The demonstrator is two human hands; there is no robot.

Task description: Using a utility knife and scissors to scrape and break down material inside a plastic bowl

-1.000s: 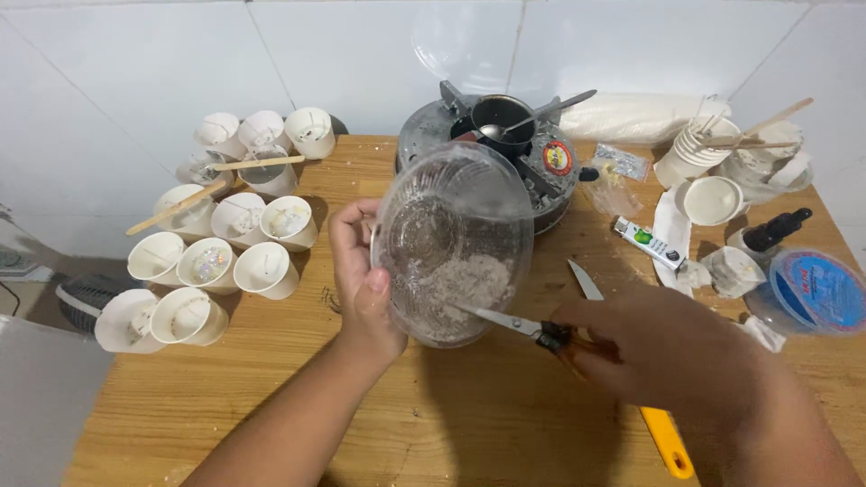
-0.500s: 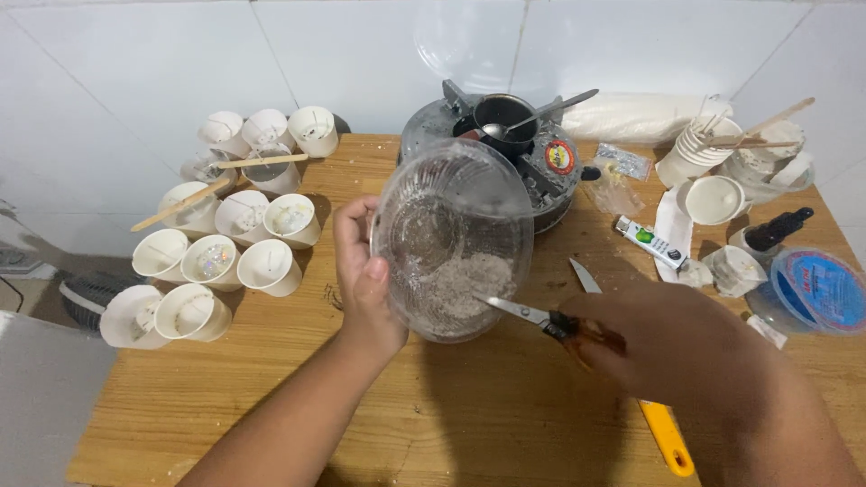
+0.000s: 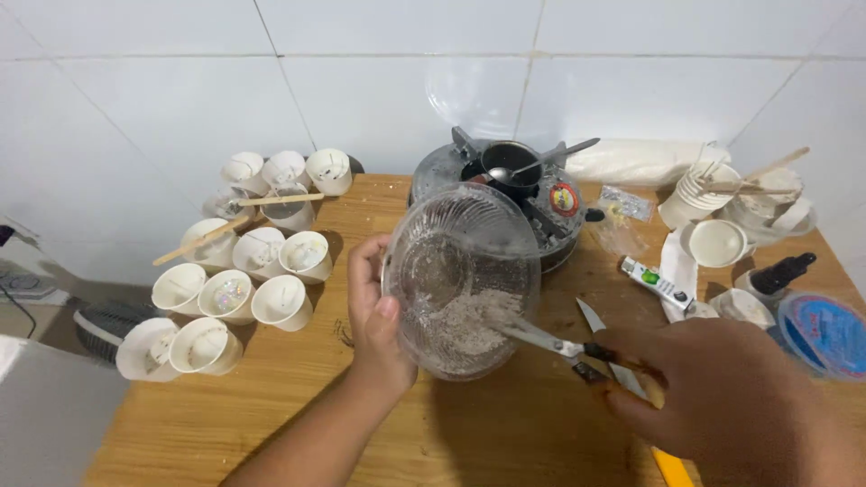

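Clear glass bowl [image 3: 462,280] tilted above wooden bench [image 3: 271,406], left hand [image 3: 377,320] grasping its left rim, right hand [image 3: 722,397] clenched on scissors [image 3: 550,341], blades inside bowl touching grey powder [image 3: 465,325].

On the dark stove [image 3: 505,194] at the back of the tabletop [image 3: 271,424] you see a small round label [image 3: 565,199], red with a yellow ring. To the right of the stove lies a small clear plastic packet [image 3: 626,203], flat on the wood. Nearer to you lies a small long box [image 3: 656,281], white with a green mark and a dark end. At the right edge you see a round blue lid [image 3: 825,332] with a printed top. Behind, along the wall, lies a long white bag [image 3: 636,160].
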